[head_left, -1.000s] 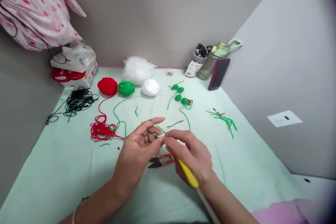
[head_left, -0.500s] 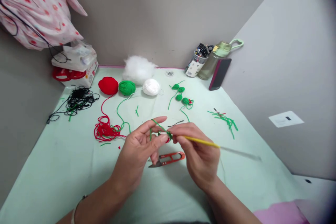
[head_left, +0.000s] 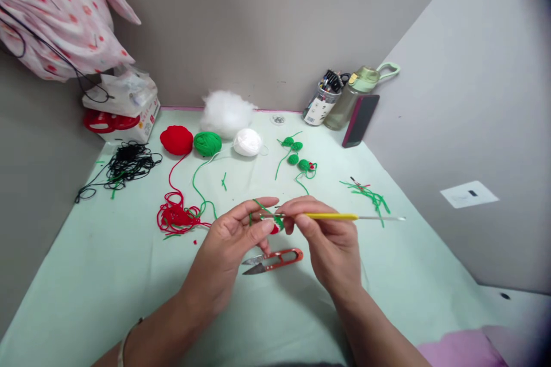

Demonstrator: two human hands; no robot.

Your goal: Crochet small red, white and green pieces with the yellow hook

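Observation:
My left hand (head_left: pixel 235 243) pinches a small green and red crochet piece (head_left: pixel 275 223), with green yarn (head_left: pixel 202 180) looped over its forefinger and trailing back to a green yarn ball (head_left: pixel 207 143). My right hand (head_left: pixel 329 238) grips a yellow-handled crochet hook (head_left: pixel 340 217) that lies level, its tip at the piece and its metal end pointing right. Orange thread snips (head_left: pixel 273 261) lie on the pale green cloth (head_left: pixel 107 275) just below both hands.
Red yarn ball (head_left: pixel 176 140), white yarn ball (head_left: pixel 247 142) and white stuffing (head_left: pixel 226 112) sit at the back. Green crocheted leaves (head_left: pixel 297 155), green scraps (head_left: pixel 368 195), black cord (head_left: pixel 124 163), a red tangle (head_left: pixel 174 218). Pen jar (head_left: pixel 321 104), bottle (head_left: pixel 350 97), phone (head_left: pixel 360 120) in the corner.
My right hand turned the hook from pointing down toward me to lying level and pointing right. The green and red piece came into view at my left fingertips. The snips stayed put.

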